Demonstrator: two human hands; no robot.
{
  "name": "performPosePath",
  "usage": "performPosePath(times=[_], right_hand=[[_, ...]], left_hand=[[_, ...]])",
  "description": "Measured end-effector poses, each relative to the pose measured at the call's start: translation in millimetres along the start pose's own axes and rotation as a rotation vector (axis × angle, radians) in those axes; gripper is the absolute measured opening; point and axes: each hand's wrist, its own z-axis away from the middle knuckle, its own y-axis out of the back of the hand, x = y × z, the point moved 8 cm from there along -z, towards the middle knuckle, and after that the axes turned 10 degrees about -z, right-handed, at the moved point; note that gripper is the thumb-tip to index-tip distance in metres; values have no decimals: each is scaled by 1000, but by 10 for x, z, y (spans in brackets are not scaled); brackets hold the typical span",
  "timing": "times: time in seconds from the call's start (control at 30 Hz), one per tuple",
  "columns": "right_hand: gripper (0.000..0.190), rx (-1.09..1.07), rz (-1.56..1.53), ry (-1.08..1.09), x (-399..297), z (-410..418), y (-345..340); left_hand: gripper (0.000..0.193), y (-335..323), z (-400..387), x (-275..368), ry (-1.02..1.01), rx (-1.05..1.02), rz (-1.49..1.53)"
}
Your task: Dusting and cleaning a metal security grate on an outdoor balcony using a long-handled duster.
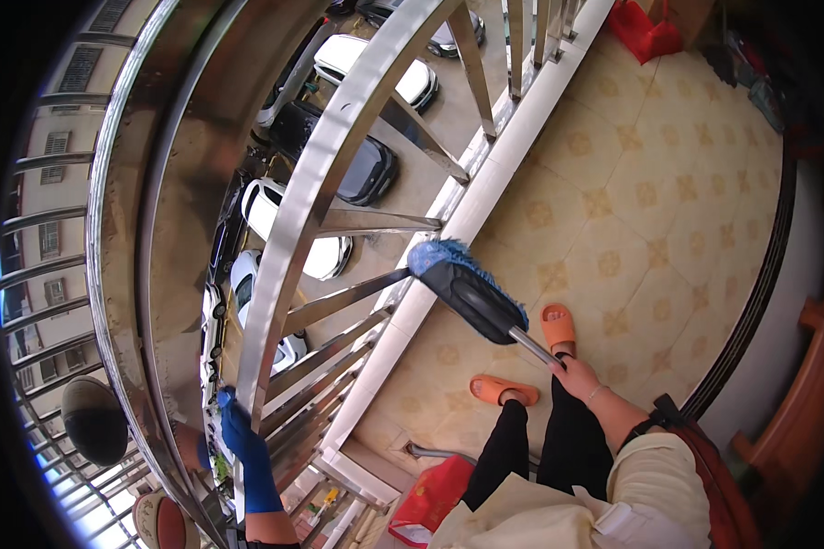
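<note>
My left hand (239, 429), in a blue glove, rests at the metal handrail (285, 226) of a balcony railing; the fingertips hold or press something blue, perhaps a cloth, that I cannot make out well. Bare, my right hand (575, 376) is closed around the metal handle (534, 346) of a duster. The duster's dark head with blue microfiber fringe (477, 264) reaches the foot of the railing, with its tip over the white tiled ledge (419, 295) beside the metal balusters (350, 288).
Patterned floor tiles (611, 206) lie under my orange slippers (557, 326). A red bag (432, 497) and a grey hose (446, 453) are near my legs. A red dustpan-like object (645, 34) is at the top. Outside are window bars (48, 217), shoes (95, 420) and parked cars (357, 158) below.
</note>
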Motion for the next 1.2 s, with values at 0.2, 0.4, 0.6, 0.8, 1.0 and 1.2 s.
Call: performPosePath(times=[0.2,0.4,0.6,0.8,1.0,1.2], right_hand=[[51,-6,8,35,-971,-1171,-317],[53,-70,-59,44,-1887,-1446,-281],[56,-101,-71,56,-982,-513,72],[53,-73,-14,-15,83,435,632],[52,-24,-15,-63,158,256,944],[51,74,-9,-22,333,-377,949]], left_hand=[[36,147,-3,160,70,96,178],[41,39,-17,60,117,-85,167],[44,154,-111,457,-102,21,285],[35,616,-68,1115,-111,291,235],[35,965,-441,2688,-422,370,35],[37,676,-1188,3056,-351,166,263]])
